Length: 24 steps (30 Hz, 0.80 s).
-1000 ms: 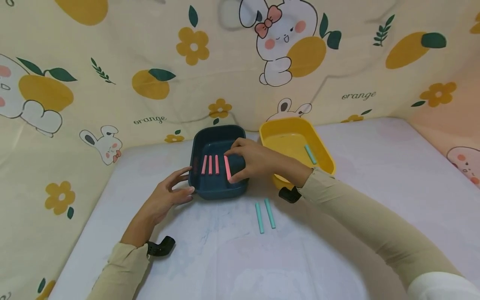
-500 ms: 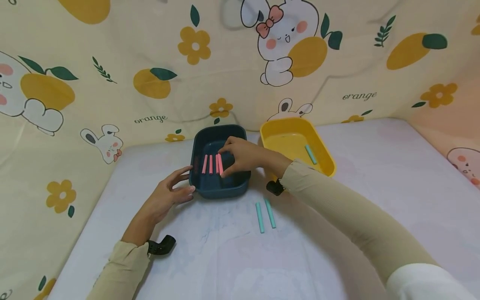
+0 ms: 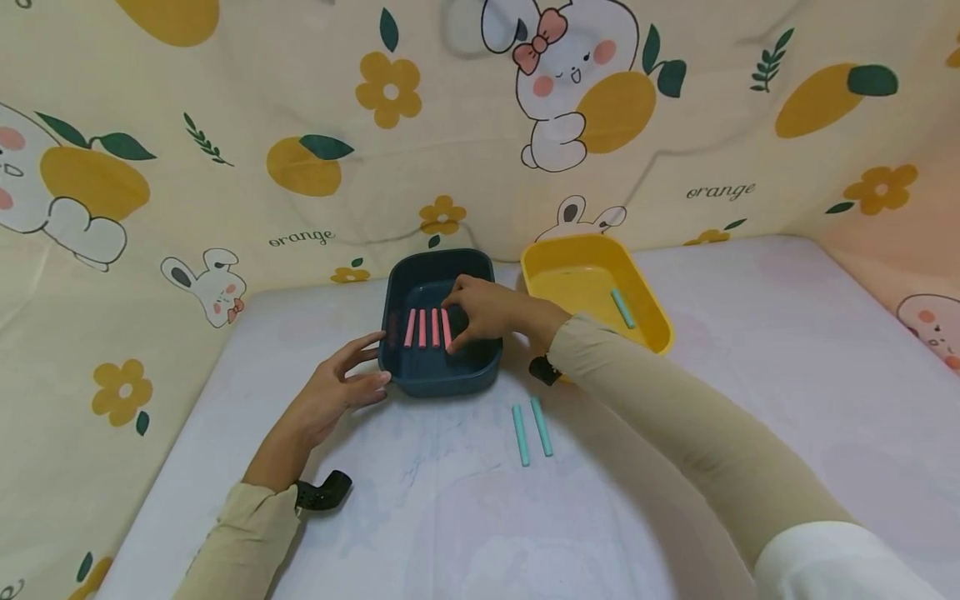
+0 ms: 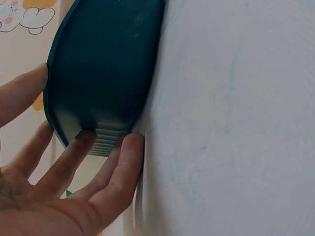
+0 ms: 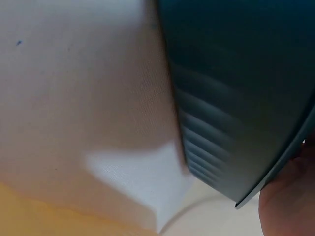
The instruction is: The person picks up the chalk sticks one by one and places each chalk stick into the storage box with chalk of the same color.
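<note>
My right hand [image 3: 491, 312] reaches over the right wall of a dark blue bin [image 3: 442, 383] and pinches a pink chalk stick [image 3: 447, 327] at its two ends. Inside the bin, left of that stick, lie 3 more pink chalk sticks [image 3: 422, 328], upright in a row side by side. My left hand [image 3: 330, 396] touches the bin's left side with spread fingers. In the left wrist view its fingertips [image 4: 134, 142] lie against the ribbed side wall, and the thumb [image 4: 37, 81] is at the rim. The right wrist view shows mainly the bin's outer wall [image 5: 236, 98].
A yellow bin [image 3: 652, 321] stands right of the blue one, with a teal chalk stick [image 3: 622, 308] inside, partly behind my right arm. Two teal chalk sticks [image 3: 521, 435] lie on the white tabletop [image 3: 420, 517] in front. A printed cloth [image 3: 450, 150] hangs behind.
My right hand has brought the fourth pink stick leftward to the row, then slightly back right, leaving a small gap. The left hand has stayed at the bin.
</note>
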Each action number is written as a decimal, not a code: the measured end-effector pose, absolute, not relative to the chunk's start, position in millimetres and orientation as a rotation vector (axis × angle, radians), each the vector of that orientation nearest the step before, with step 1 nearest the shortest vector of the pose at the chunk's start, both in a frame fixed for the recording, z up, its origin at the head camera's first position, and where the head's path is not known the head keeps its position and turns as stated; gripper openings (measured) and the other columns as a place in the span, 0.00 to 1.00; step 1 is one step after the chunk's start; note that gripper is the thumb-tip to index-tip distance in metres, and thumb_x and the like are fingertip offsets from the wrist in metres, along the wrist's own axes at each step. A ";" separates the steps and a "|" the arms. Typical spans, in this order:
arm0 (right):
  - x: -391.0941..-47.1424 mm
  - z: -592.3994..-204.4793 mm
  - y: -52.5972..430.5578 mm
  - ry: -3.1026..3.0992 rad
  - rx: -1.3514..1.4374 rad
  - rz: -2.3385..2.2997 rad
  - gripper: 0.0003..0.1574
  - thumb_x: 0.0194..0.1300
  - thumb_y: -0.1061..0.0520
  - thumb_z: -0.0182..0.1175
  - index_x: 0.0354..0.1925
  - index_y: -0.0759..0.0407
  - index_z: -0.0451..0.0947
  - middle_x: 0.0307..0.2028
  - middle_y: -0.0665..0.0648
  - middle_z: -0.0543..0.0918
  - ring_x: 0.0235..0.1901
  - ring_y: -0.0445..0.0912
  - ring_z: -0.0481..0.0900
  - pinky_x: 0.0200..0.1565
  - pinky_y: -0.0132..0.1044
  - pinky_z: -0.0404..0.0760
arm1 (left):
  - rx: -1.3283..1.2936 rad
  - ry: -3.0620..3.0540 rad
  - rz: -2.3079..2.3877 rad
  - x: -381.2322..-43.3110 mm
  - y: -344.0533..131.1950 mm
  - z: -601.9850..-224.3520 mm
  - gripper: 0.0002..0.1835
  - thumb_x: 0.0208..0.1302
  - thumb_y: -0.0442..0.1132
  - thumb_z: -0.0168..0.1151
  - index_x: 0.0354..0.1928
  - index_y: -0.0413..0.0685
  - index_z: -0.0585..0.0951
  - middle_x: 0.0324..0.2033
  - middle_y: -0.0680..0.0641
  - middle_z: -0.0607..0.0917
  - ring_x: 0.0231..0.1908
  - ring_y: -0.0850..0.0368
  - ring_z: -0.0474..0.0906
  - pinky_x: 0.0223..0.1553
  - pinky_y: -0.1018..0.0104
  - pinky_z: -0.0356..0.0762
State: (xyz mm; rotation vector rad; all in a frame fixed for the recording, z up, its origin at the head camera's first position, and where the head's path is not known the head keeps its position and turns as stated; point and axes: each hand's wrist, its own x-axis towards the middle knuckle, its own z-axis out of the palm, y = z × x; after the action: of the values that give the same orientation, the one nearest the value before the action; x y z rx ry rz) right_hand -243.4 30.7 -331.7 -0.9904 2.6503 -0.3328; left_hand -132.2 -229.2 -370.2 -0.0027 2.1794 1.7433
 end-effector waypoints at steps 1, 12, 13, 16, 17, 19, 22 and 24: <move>-244.5 -332.6 29.8 2.655 -0.992 -0.319 0.49 0.56 0.35 0.71 0.69 0.56 0.70 0.64 0.57 0.67 0.56 0.48 0.71 0.64 0.41 0.75 | -0.003 2.180 1.743 -132.0 -229.3 -370.1 0.40 0.66 0.40 0.66 0.76 0.61 0.58 0.73 0.41 0.62 0.67 0.38 0.69 0.59 0.53 0.80; -255.7 -335.4 19.7 2.667 -0.920 -0.197 0.50 0.57 0.33 0.69 0.69 0.55 0.70 0.67 0.58 0.66 0.57 0.49 0.72 0.67 0.43 0.73 | 0.001 2.178 1.741 -130.5 -229.3 -370.0 0.40 0.67 0.40 0.66 0.77 0.60 0.58 0.74 0.41 0.62 0.67 0.38 0.69 0.59 0.53 0.79; -256.3 -336.0 18.7 2.668 -0.916 -0.182 0.50 0.57 0.32 0.69 0.69 0.54 0.70 0.67 0.58 0.66 0.57 0.49 0.73 0.66 0.44 0.73 | 0.000 2.180 1.739 -130.5 -229.6 -370.3 0.40 0.67 0.40 0.66 0.77 0.60 0.58 0.74 0.41 0.61 0.67 0.38 0.69 0.59 0.53 0.79; -256.9 -337.2 16.2 2.678 -0.898 -0.120 0.49 0.57 0.31 0.67 0.69 0.52 0.70 0.67 0.56 0.66 0.53 0.49 0.74 0.61 0.45 0.77 | 0.008 2.180 1.737 -130.7 -229.8 -370.7 0.40 0.67 0.40 0.65 0.77 0.60 0.58 0.74 0.41 0.61 0.68 0.37 0.68 0.60 0.52 0.79; -256.7 -337.8 15.7 2.685 -0.898 -0.086 0.49 0.58 0.30 0.66 0.69 0.50 0.70 0.66 0.56 0.67 0.52 0.48 0.74 0.59 0.45 0.78 | 0.010 2.179 1.736 -130.9 -229.6 -370.6 0.40 0.67 0.40 0.66 0.77 0.60 0.58 0.74 0.41 0.61 0.68 0.37 0.68 0.60 0.52 0.78; -256.2 -339.1 14.8 2.696 -0.902 -0.032 0.48 0.58 0.28 0.65 0.69 0.49 0.70 0.66 0.55 0.68 0.51 0.48 0.74 0.56 0.44 0.79 | 0.013 2.178 1.738 -131.2 -229.5 -370.9 0.40 0.66 0.41 0.66 0.77 0.60 0.58 0.74 0.41 0.61 0.68 0.37 0.68 0.60 0.51 0.78; -255.3 -341.1 13.9 2.713 -0.916 0.029 0.47 0.59 0.26 0.62 0.69 0.47 0.71 0.65 0.54 0.69 0.51 0.48 0.74 0.55 0.44 0.78 | 0.011 2.175 1.741 -131.2 -229.7 -371.0 0.40 0.66 0.41 0.66 0.76 0.61 0.59 0.74 0.41 0.62 0.68 0.38 0.68 0.60 0.52 0.79; -255.5 -342.0 13.4 2.716 -0.925 0.043 0.47 0.59 0.26 0.62 0.69 0.47 0.70 0.65 0.54 0.69 0.51 0.48 0.74 0.55 0.44 0.78 | 0.007 2.174 1.745 -131.0 -230.2 -370.9 0.40 0.66 0.40 0.66 0.76 0.61 0.59 0.73 0.41 0.62 0.68 0.38 0.68 0.60 0.52 0.79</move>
State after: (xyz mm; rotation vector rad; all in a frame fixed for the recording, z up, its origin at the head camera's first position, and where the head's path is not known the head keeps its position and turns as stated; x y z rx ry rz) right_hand -255.5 13.4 -342.0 -0.9251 2.7156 0.0431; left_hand -131.0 -230.2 -370.9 0.0070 2.1741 1.7452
